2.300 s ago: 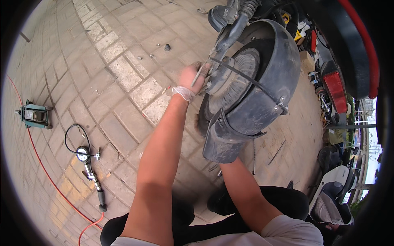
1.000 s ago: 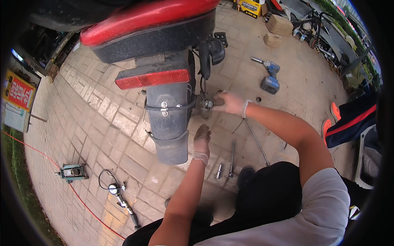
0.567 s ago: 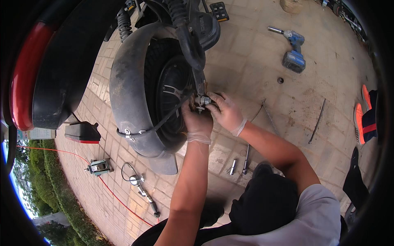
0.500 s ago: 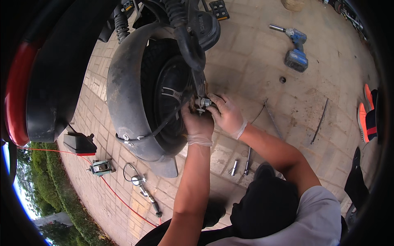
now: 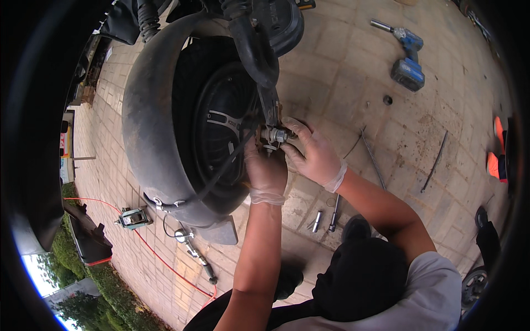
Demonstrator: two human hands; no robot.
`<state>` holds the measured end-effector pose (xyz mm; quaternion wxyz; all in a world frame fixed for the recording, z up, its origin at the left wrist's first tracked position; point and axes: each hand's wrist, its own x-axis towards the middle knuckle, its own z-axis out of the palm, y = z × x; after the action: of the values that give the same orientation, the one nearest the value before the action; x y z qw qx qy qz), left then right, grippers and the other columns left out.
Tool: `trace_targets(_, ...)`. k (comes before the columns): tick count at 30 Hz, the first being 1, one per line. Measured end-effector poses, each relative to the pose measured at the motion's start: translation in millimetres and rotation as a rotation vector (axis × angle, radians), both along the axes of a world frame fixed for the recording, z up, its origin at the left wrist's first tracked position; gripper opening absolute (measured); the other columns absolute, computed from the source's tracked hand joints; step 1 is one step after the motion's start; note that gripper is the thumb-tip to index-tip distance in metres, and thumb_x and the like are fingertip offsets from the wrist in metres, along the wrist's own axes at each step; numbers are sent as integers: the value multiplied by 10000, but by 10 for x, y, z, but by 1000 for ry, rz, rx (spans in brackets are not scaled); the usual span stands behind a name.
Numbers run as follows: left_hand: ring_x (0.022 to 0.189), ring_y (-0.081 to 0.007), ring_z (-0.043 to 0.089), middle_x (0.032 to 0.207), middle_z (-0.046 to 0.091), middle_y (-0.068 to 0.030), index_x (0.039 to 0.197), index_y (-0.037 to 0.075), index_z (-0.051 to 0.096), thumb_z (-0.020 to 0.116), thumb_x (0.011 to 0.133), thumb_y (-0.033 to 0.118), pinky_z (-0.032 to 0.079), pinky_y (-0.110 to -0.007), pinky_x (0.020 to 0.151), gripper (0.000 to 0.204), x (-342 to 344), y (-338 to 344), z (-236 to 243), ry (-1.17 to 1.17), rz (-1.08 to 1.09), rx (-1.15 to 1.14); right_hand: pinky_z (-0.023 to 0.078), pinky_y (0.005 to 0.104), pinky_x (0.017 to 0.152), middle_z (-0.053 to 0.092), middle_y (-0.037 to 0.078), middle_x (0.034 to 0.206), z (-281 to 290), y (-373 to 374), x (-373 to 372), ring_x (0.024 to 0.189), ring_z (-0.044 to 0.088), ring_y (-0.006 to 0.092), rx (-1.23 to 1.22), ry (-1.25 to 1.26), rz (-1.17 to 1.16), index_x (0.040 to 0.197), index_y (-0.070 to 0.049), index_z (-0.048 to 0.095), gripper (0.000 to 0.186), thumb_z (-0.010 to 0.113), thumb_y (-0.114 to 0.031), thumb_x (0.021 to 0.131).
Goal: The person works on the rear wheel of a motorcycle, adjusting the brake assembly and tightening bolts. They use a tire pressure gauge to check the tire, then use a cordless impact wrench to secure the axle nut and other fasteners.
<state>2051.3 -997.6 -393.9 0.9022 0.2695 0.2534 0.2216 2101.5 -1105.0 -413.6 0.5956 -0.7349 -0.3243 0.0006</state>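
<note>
2 thin-gloved hands, left hand (image 5: 266,171) and right hand (image 5: 312,154), fingers pinching metal axle nut (image 5: 274,134), round black wheel hub (image 5: 221,129)

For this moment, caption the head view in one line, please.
Gloved left hand and right hand work at the axle nut of a scooter's rear wheel.

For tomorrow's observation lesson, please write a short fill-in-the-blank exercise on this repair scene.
1. Both hands wear thin ____ and meet at the axle nut of the scooter wheel.
2. The left hand is ____ the right hand in the picture.
3. The cordless drill lying on the paving is ____ in colour.

Missing words: gloves; below; blue
</note>
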Motion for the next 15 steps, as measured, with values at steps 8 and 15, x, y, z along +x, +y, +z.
trace_targets(8, 1093, -191, 548, 1176, 601, -60, 1161, 57, 584, 484, 978, 318, 406, -328, 1005, 334, -8, -33, 22, 8, 42, 15, 420, 429, 923, 550, 72, 1084, -11, 89, 139, 1034, 513, 313, -188, -411, 129, 1202, -164, 579, 443, 645, -110, 768)
trace_targets(15, 1044, -171, 566, 1117, 622, -40, 1102, 69, 607, 508, 965, 284, 430, -313, 960, 274, -17, -18, 9, 26, 64, -51, 426, 425, 908, 556, 58, 1031, -151, 193, 235, 972, 544, 291, -53, -493, 68, 1081, -162, 632, 348, 665, -98, 740)
